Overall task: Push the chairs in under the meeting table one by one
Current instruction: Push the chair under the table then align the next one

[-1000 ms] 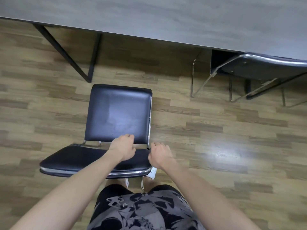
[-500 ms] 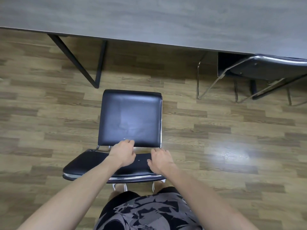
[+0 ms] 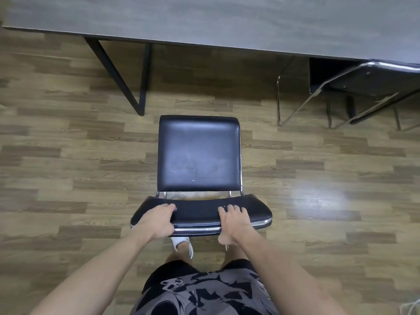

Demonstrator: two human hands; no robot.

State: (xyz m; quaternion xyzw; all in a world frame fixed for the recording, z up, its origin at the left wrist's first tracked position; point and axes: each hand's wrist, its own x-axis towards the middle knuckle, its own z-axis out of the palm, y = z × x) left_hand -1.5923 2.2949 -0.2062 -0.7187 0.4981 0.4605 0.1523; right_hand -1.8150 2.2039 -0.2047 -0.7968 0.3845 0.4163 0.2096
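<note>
Chair (image 3: 198,153), black padded, chrome frame, left hand (image 3: 156,220) and right hand (image 3: 234,220) gripping backrest (image 3: 197,212)

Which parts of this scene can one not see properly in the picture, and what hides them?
All in the head view:
Legs of the held chair: covered from above by the chair itself.
Second chair: partly under the table and cut off by the right edge.
Thumb of the left hand: not visible; the hand or the backrest covers it.
Table's far side: cut off by the top edge.
</note>
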